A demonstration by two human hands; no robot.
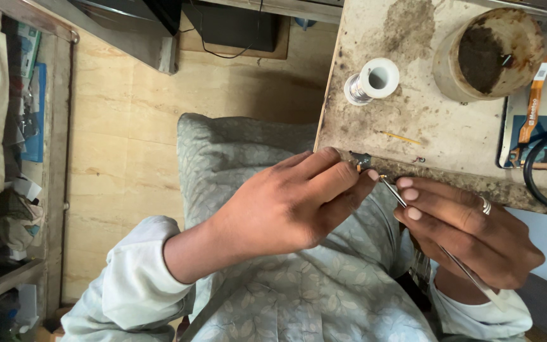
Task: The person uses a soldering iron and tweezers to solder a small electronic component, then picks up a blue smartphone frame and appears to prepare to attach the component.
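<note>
Left hand [286, 202]: held at the near edge of the table [438, 130], thumb and forefinger pinched together on a small dark part [361, 161] with an orange spot at one end. The part is kept right at the table edge, just above the lap.

Right hand [470, 231]: fingers curled and closed around thin metal tweezers [413, 215]. The tweezers are laid slantwise through the hand, the long end passing out past the wrist, the tip brought up to the left fingertips, touching or just beside the small part. A ring [485, 206] is worn on one finger.

Table: a worn, stained pale surface, darkened in patches.
- A white spool [373, 80], lying on its side, wound with silvery wire, is set well behind the hands.
- A round tub [492, 54], cream-coloured and rust-stained, filled with dark matter, is placed at the far right.
- A short yellow sliver [400, 137] is seen between the spool and the table edge.
- A blue and orange mat [539, 120] is laid at the right edge, crossed by a black cable [535, 180].

Below the table: a grey leaf-patterned garment [299, 285] covers the lap; pale sleeves are worn on both arms. A tan tiled floor [128, 145] and cluttered shelves [7, 126] are seen to the left.
</note>
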